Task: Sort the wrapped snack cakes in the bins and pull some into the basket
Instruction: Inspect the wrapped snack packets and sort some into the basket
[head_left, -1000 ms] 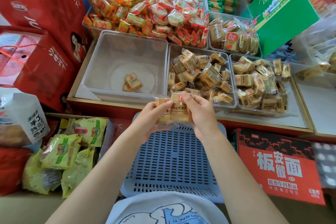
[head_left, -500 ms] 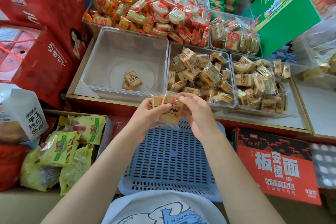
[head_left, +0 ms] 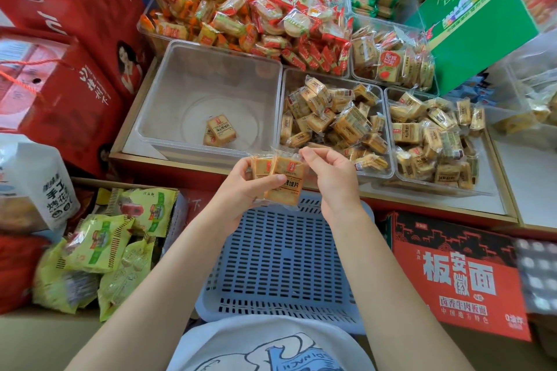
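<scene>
A crowded shop counter (head_left: 301, 172) carries clear bins of wrapped snacks. Over its front edge, above the blue basket (head_left: 280, 265), the left hand (head_left: 244, 187) grips two snack cakes (head_left: 278, 179) with curled fingers and thumb; the right hand (head_left: 330, 175) pinches the top corner of the front wrapper. Best to lower the pair well inside the basket before letting go. The left bin (head_left: 168, 93) holds only a couple more; the middle bin (head_left: 387, 129) is full.
</scene>
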The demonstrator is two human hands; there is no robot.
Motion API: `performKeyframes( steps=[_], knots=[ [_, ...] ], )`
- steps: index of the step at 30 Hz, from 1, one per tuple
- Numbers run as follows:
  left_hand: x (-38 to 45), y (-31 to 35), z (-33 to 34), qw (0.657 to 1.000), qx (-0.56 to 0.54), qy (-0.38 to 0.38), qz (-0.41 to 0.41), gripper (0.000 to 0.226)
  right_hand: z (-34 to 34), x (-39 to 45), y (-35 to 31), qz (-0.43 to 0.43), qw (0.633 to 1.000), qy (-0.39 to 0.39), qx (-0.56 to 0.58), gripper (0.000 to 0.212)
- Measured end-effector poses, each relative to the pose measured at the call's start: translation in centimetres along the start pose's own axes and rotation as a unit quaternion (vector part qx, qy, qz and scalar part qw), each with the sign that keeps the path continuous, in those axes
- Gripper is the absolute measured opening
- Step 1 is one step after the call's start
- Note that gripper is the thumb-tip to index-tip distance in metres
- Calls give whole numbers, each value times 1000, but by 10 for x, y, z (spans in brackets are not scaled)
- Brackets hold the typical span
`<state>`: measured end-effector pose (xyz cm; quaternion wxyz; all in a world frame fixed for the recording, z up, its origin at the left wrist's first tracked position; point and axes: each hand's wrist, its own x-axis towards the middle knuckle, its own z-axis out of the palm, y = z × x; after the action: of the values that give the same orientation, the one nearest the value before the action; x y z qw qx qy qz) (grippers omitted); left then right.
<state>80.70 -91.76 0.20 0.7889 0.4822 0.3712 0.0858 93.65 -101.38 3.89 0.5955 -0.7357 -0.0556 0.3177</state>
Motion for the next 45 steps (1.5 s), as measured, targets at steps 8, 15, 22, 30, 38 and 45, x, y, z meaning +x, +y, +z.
performKeyframes(
  steps=[8, 15, 22, 30, 38, 45],
  knots=[
    [2, 1, -14, 999, -33, 17, -10, 66, 21, 10, -4, -1, 1000, -6, 20, 11],
    [22, 18, -38, 991, -97, 87, 33, 68, 53, 23, 2, 59, 979, -172, -97, 44],
    [62, 42, -87, 987, 1, 144, 72, 35, 80, 66, -2, 41, 990, -117, -70, 30],
    [132, 57, -117, 916, 360, 176, 25, 74, 129, 133, 25, 134, 977, -124, -113, 41],
    [132, 43, -97, 921, 333, 181, 90, 34, 99, 130, 7, 76, 987, -121, -72, 20],
    [155, 13, -11, 840, 495, 87, 205, 58, -1, 145, 2, 36, 992, 59, -104, 7]
  ],
)
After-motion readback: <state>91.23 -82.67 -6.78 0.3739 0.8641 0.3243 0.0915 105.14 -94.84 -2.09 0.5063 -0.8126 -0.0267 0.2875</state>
